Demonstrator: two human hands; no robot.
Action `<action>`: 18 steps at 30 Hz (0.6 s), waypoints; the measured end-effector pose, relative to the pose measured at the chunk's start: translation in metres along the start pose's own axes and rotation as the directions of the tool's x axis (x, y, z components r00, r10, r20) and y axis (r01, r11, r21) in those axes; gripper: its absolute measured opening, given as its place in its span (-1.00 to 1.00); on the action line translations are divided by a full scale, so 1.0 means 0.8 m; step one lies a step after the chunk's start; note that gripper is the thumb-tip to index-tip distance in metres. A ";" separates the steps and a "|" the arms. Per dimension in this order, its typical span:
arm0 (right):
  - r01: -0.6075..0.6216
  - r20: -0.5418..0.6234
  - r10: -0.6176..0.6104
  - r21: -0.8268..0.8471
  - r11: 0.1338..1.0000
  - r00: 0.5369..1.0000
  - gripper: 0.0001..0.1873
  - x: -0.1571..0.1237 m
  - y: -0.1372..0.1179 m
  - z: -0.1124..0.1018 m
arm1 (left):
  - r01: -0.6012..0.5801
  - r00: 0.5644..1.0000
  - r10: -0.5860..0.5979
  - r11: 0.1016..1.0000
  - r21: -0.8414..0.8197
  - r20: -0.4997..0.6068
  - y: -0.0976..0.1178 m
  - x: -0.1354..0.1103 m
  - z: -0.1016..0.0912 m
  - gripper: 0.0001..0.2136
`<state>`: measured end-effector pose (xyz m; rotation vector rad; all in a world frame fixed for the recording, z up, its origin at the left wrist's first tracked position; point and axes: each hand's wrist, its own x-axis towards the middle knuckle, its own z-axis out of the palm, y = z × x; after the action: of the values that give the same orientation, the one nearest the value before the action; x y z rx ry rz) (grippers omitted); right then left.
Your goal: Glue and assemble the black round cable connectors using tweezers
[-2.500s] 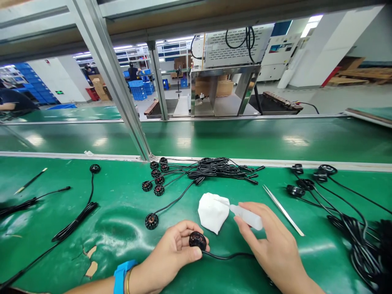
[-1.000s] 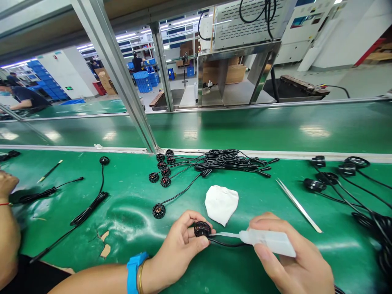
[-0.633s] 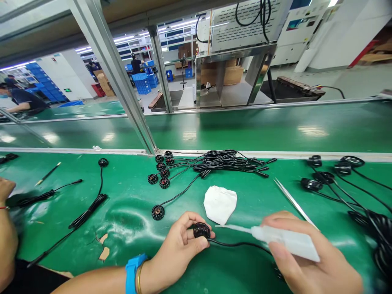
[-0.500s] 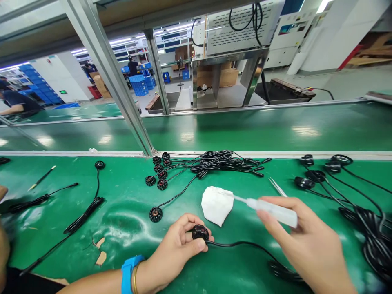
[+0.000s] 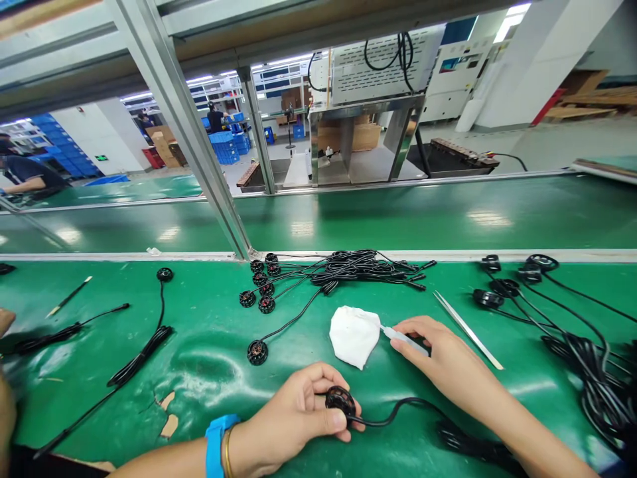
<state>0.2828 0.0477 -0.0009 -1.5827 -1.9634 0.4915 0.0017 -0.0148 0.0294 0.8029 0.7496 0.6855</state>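
Observation:
Between the thumb and fingers of my left hand (image 5: 311,405) is a round black part with a slotted rim (image 5: 340,400); its black cable (image 5: 393,417) runs off to the right. My right hand (image 5: 432,348) grips a small translucent dropper bottle (image 5: 405,340) with a thin nozzle. The nozzle tip is at the right edge of a folded white cloth (image 5: 354,335) lying on the green mat. Just beyond my right hand lies a pair of tweezers (image 5: 468,328).
A bundle of black cables (image 5: 348,269) with several round ends lies at the back. One round end (image 5: 257,352) sits apart, left of the cloth. More coiled cables (image 5: 592,378) lie at right. A metal post (image 5: 184,133) rises behind the bench. At far left another person's hand (image 5: 4,320) shows.
My right hand has gone down to the cloth, lowering the bottle beside it. My left hand has shifted slightly right and nearer with the round part, whose open side now shows more.

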 end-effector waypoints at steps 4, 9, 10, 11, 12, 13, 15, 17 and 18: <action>0.131 -0.191 -0.154 -0.127 0.983 0.969 -0.65 -0.005 -0.019 -0.004 | -0.048 0.998 0.049 0.999 0.021 -0.044 0.001 -0.001 0.001 -0.65; 0.499 -0.237 -0.487 -0.014 0.867 0.840 -0.85 -0.030 -0.086 -0.005 | -0.106 0.986 0.113 0.993 0.059 -0.126 0.007 -0.002 0.007 -0.70; 0.568 -0.202 -0.556 -0.001 0.823 0.806 -0.83 -0.036 -0.095 -0.001 | -0.114 0.983 0.121 0.992 0.063 -0.136 0.007 -0.002 0.007 -0.71; 0.615 -0.170 -0.605 0.010 0.788 0.778 -0.81 -0.040 -0.102 0.004 | -0.122 0.981 0.131 0.990 0.068 -0.145 0.007 -0.001 0.007 -0.72; 0.640 -0.146 -0.632 0.019 0.768 0.762 -0.81 -0.043 -0.106 0.010 | -0.127 0.979 0.137 0.989 0.074 -0.153 0.006 -0.001 0.007 -0.73; 0.650 -0.130 -0.642 0.029 0.759 0.756 -0.81 -0.046 -0.108 0.016 | -0.130 0.977 0.141 0.988 0.080 -0.158 0.005 0.000 0.007 -0.74; 0.641 -0.133 -0.630 0.053 0.766 0.765 -0.83 -0.048 -0.109 0.026 | -0.132 0.977 0.144 0.987 0.087 -0.157 0.004 0.001 0.007 -0.75; 0.625 -0.154 -0.611 0.065 0.778 0.776 -0.84 -0.048 -0.108 0.032 | -0.129 0.978 0.142 0.987 0.094 -0.155 0.003 0.002 0.007 -0.76; 0.616 -0.166 -0.600 0.066 0.785 0.782 -0.85 -0.048 -0.108 0.033 | -0.127 0.977 0.142 0.987 0.100 -0.157 0.003 0.002 0.007 -0.75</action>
<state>0.2055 -0.0084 0.0229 -0.7961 -2.1442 0.2124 0.0064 -0.0142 0.0337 0.8921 0.8851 0.8522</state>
